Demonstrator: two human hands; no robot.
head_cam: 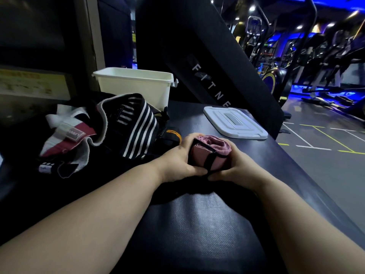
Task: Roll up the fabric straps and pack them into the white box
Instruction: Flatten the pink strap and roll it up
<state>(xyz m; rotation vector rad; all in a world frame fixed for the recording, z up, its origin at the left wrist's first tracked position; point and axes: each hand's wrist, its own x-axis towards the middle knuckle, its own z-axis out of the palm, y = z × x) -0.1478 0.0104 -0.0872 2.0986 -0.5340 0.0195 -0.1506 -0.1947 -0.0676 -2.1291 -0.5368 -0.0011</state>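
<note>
Rolled pink strap [209,153] with a black band across it, clasped between 2 hands over the black padded bench [197,224], nearer its right edge than its left. Impossible to tell whether resting on the bench or held just off it. Open end of the roll turned upward, showing coiled layers.

Left hand [177,163] wrapped round the roll's left side, fingers curled behind it. Right hand [235,169] gripping the right side, its thumb meeting the left thumb below the black band.

Just left of the left hand, a loose heap of unrolled straps:
- a black-and-white striped strap [138,123] draped on top
- a red-and-white strap [67,137] with a grey label, toward the left edge
- a black strap with orange trim [169,135] at the heap's right side

Behind the heap, at the far edge, the white box [134,86], upright and open-topped, inside hidden. To its right and apart from it, the white lid [235,123], lying flat by the right edge. Beyond, a slanted black post [207,76] lettered "FITNE", then gym machines [325,56] under blue light, well apart from the bench.
</note>
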